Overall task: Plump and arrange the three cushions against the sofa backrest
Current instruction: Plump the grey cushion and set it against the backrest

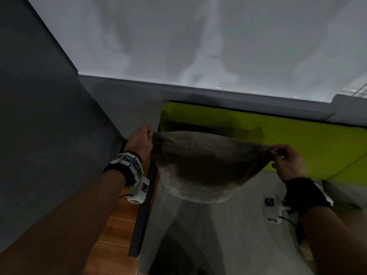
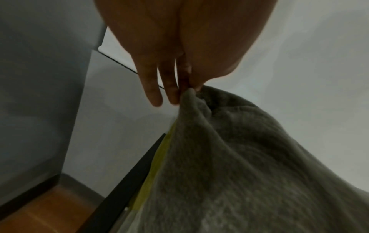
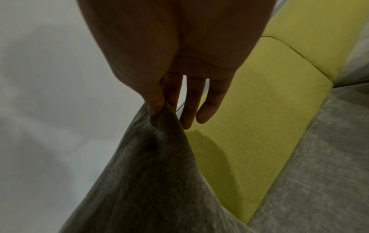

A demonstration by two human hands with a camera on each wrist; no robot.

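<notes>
A grey-brown cushion (image 1: 206, 165) hangs in the air in front of the yellow-green sofa backrest (image 1: 297, 141), above the grey seat (image 1: 228, 235). My left hand (image 1: 142, 140) pinches its upper left corner (image 2: 191, 96) between thumb and forefinger, the other fingers straight. My right hand (image 1: 286, 157) pinches the upper right corner (image 3: 157, 115) the same way. The cushion (image 2: 239, 173) sags between the two hands. In the right wrist view the cushion (image 3: 149, 181) hangs just in front of the backrest (image 3: 259, 118). No other cushions are in view.
A white blind (image 1: 198, 36) hangs behind the sofa. A grey wall (image 1: 39, 116) stands at the left. The sofa's black frame edge (image 1: 143, 215) runs beside a strip of wooden floor (image 1: 115, 231). The grey seat (image 3: 319, 173) stretches to the right.
</notes>
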